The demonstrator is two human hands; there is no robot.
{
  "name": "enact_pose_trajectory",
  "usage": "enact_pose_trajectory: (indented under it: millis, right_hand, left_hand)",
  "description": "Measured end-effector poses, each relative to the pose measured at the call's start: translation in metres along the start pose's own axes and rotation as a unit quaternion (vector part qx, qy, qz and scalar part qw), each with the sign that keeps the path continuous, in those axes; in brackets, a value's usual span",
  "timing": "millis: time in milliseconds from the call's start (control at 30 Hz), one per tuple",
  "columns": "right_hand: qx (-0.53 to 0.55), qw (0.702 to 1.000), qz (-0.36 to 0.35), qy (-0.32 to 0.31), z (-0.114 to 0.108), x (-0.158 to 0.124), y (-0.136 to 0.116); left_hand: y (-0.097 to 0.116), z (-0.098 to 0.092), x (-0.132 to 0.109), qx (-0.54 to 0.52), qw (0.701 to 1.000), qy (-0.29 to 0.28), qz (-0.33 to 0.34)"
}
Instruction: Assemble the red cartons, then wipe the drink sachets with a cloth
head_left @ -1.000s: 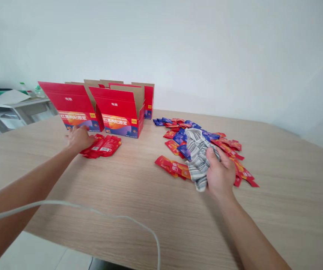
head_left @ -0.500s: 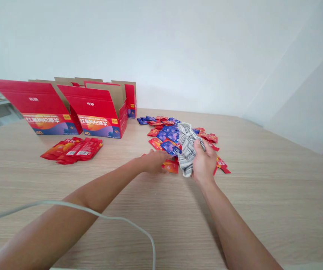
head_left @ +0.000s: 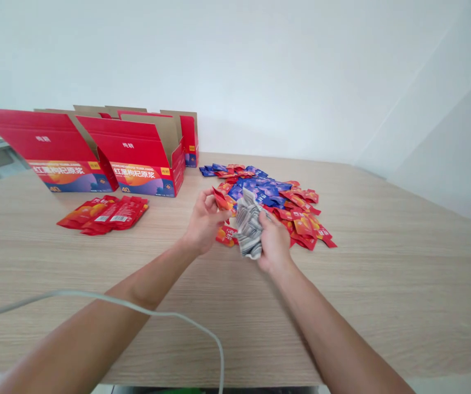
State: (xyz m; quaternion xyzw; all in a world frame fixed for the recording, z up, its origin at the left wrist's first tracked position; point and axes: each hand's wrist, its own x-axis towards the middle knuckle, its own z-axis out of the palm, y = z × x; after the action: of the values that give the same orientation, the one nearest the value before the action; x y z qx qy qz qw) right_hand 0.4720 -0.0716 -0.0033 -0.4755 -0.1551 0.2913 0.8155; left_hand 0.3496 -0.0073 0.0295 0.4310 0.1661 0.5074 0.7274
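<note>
A red sachet [head_left: 221,199] is pinched between the thumb and fingers of my left hand [head_left: 204,221], raised at the near left side of a sachet pile. My right hand [head_left: 275,242] grips a crumpled grey-and-white striped cloth [head_left: 248,225], close beside the left hand's sachet. Behind both hands spreads the pile of red sachets [head_left: 303,223] and blue sachets [head_left: 266,189], partly hidden by the cloth and fingers. A separate small stack of red sachets [head_left: 106,214] lies to the left, in front of the boxes.
Several red cartons with raised flaps stand at the back left, among them a front carton [head_left: 143,178] and a left carton [head_left: 71,175]. A white cable [head_left: 137,307] crosses in front of my left forearm. The wooden table [head_left: 383,284] meets a white wall behind.
My left hand has lifted a red sachet from the pile's near left side. My right hand has brought the cloth leftward toward it, uncovering more of the pile's right part.
</note>
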Motion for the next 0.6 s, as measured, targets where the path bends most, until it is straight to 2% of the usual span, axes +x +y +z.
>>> enact_pose_trajectory:
  millis: [67,133,200,267,367,467,533,600]
  right_hand:
    - [-0.026,0.998,0.013,-0.048,0.008,-0.012,0.014]
    - [-0.071,0.994,-0.027,-0.079,0.012,-0.021,0.023]
    - [-0.131,0.983,-0.089,-0.090,0.012,-0.026,0.028]
    - [-0.204,0.960,-0.161,-0.105,0.010,-0.029,0.029]
    - [-0.286,0.904,-0.278,-0.151,0.008,-0.034,0.026]
    - [-0.313,0.854,-0.357,-0.215,0.009,-0.040,0.022]
    - [-0.309,0.845,-0.358,-0.250,0.010,-0.042,0.018]
    - [-0.293,0.863,-0.333,-0.241,0.010,-0.039,0.013]
  left_hand:
    - [-0.009,0.005,-0.014,-0.003,1.000,-0.026,0.007]
    - [-0.017,0.012,-0.025,-0.025,0.998,-0.053,-0.024]
    - [-0.020,0.018,-0.032,-0.074,0.994,-0.050,-0.064]
    - [-0.019,0.022,-0.033,-0.111,0.991,0.000,-0.080]
    - [-0.012,0.022,-0.030,-0.130,0.984,0.101,-0.069]
    - [-0.003,0.015,-0.026,-0.167,0.971,0.141,-0.100]
    - [0.003,0.008,-0.024,-0.179,0.964,0.142,-0.138]
    - [0.007,0.005,-0.024,-0.180,0.961,0.139,-0.158]
